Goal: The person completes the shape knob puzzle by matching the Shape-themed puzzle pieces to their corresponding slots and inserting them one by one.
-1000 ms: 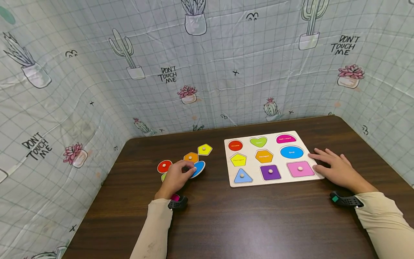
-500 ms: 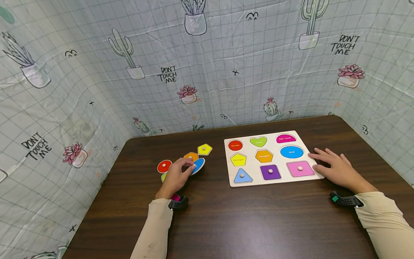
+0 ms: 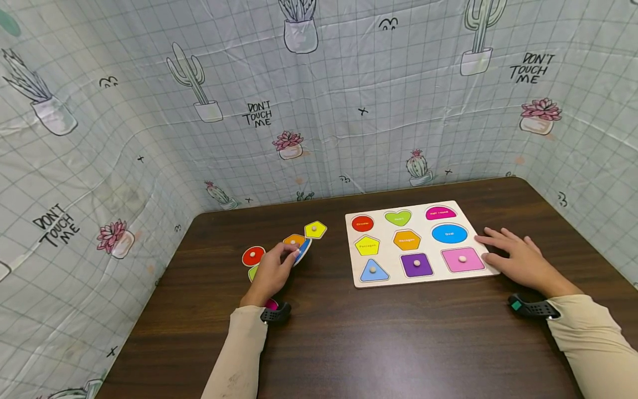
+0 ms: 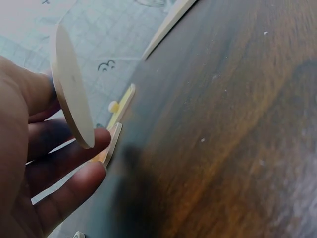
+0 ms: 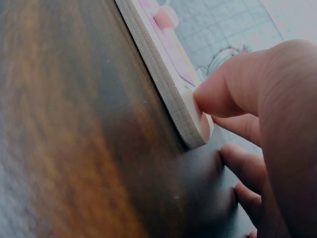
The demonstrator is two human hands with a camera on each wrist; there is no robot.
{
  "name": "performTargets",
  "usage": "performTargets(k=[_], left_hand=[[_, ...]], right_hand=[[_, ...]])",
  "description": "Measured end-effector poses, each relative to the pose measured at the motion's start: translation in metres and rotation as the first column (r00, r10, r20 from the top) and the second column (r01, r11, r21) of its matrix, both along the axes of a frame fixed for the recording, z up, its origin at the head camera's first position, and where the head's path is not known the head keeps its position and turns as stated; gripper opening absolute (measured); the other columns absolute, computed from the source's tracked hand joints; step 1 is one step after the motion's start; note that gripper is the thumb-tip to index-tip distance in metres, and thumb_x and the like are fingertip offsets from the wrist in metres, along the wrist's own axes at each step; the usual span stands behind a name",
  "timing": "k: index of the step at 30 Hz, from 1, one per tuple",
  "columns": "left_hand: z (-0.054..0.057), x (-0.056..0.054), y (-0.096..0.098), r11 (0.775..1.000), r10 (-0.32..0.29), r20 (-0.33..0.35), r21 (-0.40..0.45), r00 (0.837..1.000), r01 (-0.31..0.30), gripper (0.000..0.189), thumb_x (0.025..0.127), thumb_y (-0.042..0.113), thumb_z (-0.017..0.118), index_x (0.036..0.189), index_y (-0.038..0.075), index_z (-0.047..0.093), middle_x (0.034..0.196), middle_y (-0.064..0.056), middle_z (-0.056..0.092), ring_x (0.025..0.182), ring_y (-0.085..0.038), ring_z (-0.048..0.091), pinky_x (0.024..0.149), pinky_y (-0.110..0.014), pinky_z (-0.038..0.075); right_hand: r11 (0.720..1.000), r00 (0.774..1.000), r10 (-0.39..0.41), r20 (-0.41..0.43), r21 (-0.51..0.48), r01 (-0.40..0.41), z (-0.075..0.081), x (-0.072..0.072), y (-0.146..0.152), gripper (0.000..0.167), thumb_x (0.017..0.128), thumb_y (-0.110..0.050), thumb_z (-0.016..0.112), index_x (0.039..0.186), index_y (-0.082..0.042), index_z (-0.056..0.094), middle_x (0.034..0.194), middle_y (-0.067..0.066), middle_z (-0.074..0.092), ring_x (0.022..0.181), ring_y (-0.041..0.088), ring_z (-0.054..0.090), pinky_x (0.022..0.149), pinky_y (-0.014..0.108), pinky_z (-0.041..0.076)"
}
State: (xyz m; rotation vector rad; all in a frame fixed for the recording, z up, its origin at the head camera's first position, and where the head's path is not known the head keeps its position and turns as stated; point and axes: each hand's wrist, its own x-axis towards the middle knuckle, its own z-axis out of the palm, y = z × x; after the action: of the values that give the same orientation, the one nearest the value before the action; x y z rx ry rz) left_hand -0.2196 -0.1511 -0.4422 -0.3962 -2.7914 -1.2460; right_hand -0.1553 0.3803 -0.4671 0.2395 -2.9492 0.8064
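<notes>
My left hand (image 3: pixel 270 271) pinches a blue oval puzzle piece (image 3: pixel 302 252) by its small knob and holds it tipped on edge. Its bare wooden underside (image 4: pixel 74 84) faces the left wrist camera, apart from the table. Over at the right, my right hand (image 3: pixel 520 263) lies with fingers extended on the right edge of a white puzzle board (image 3: pixel 391 256); the thumb (image 5: pixel 218 94) presses the corner. The board's blue oval slot (image 3: pixel 449 234) holds no knobbed piece. Knobbed pieces sit in its front row: light blue triangle (image 3: pixel 374 271), purple square (image 3: pixel 416 266), pink rectangle (image 3: pixel 463 260).
Loose on the dark wood table (image 3: pixel 394 343) lie a yellow pentagon (image 3: pixel 315 230), an orange hexagon (image 3: pixel 294 239), a red circle (image 3: pixel 253 256), a partly hidden green piece (image 3: pixel 252 272) and a magenta piece (image 3: pixel 271 305) under the left wrist. A patterned cloth (image 3: pixel 319 100) hangs behind.
The blue oval piece has tilted from nearly face-up to on edge as the left hand turned. The right hand and the board have stayed put.
</notes>
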Motion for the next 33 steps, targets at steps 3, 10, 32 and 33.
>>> performTargets(k=[3, 10, 32, 33], left_hand=[[-0.001, 0.000, 0.000, 1.000, 0.009, 0.002, 0.012, 1.000, -0.009, 0.027, 0.101, 0.025, 0.062, 0.121, 0.007, 0.063, 0.129, -0.012, 0.064, 0.122, -0.032, 0.058, 0.106, -0.049, 0.043], [-0.002, 0.001, 0.000, 1.000, 0.007, -0.006, 0.030, 1.000, -0.007, 0.024, 0.099, 0.024, 0.065, 0.117, 0.008, 0.065, 0.128, -0.009, 0.065, 0.120, -0.031, 0.058, 0.103, -0.048, 0.046], [-0.005, -0.003, 0.015, 0.995, -0.094, -0.058, 0.035, 0.994, 0.096, 0.015, 0.095, 0.020, 0.072, 0.107, 0.010, 0.072, 0.130, -0.003, 0.066, 0.128, -0.027, 0.055, 0.105, -0.044, 0.044], [-0.005, -0.005, 0.017, 0.994, -0.100, -0.064, 0.039, 0.993, 0.103, 0.016, 0.095, 0.020, 0.071, 0.107, 0.010, 0.072, 0.130, -0.003, 0.066, 0.128, -0.026, 0.056, 0.104, -0.043, 0.046]], right_hand=[[1.000, 1.000, 0.000, -0.004, -0.003, 0.000, 0.001, 0.000, 0.000, 0.050, 0.099, -0.027, 0.060, 0.141, 0.000, 0.054, 0.149, 0.034, 0.037, 0.140, 0.057, 0.020, 0.106, 0.078, 0.000], [1.000, 1.000, 0.001, 0.013, 0.015, -0.001, 0.000, 0.000, 0.000, 0.051, 0.100, -0.028, 0.058, 0.142, 0.000, 0.052, 0.149, 0.035, 0.035, 0.141, 0.057, 0.018, 0.106, 0.077, -0.001], [1.000, 1.000, -0.002, -0.009, 0.001, 0.002, -0.003, -0.003, -0.001, 0.049, 0.099, -0.026, 0.059, 0.141, 0.000, 0.054, 0.149, 0.034, 0.036, 0.140, 0.058, 0.020, 0.106, 0.077, -0.001], [1.000, 1.000, -0.004, -0.013, 0.000, 0.004, -0.002, -0.003, -0.001, 0.048, 0.099, -0.025, 0.059, 0.140, 0.000, 0.054, 0.149, 0.034, 0.037, 0.140, 0.057, 0.020, 0.106, 0.077, -0.001]])
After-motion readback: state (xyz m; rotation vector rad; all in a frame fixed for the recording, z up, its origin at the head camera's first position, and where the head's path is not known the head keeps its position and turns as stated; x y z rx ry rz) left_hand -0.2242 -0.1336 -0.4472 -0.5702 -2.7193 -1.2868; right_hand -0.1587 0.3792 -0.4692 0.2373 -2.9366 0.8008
